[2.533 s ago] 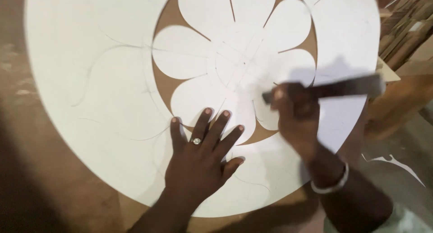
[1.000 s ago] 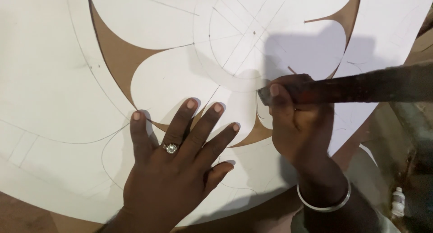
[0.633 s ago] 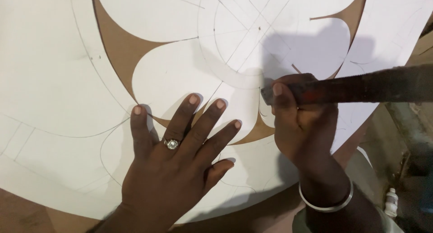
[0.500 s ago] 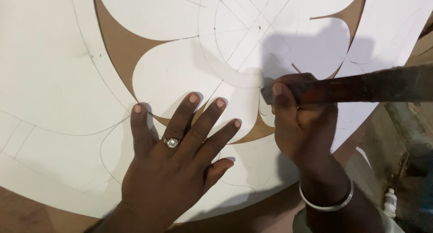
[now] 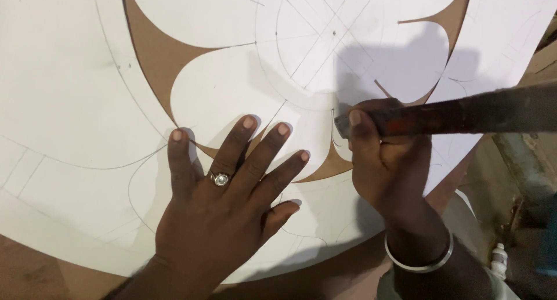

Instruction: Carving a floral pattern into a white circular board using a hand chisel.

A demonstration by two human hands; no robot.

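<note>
A: Left hand (image 5: 217,219) is flat, fingers spread, pressing on the white sheet (image 5: 69,102). Ring (image 5: 220,179) on one finger, and a brown cut-out gap (image 5: 156,50) shows just past the fingertips.

B: Yep, and the right hand (image 5: 389,161) is fisted around a long dark tool (image 5: 464,111), its tip on the sheet between the two hands. Bangle (image 5: 419,259) on that wrist.

The tip of the dark flat tool (image 5: 452,114) is hidden beneath the right hand (image 5: 389,161); its far end is cut off at the right edge. The white sheet (image 5: 69,102) is cropped on three sides. The small bottle (image 5: 499,259) is too blurred to identify.
</note>
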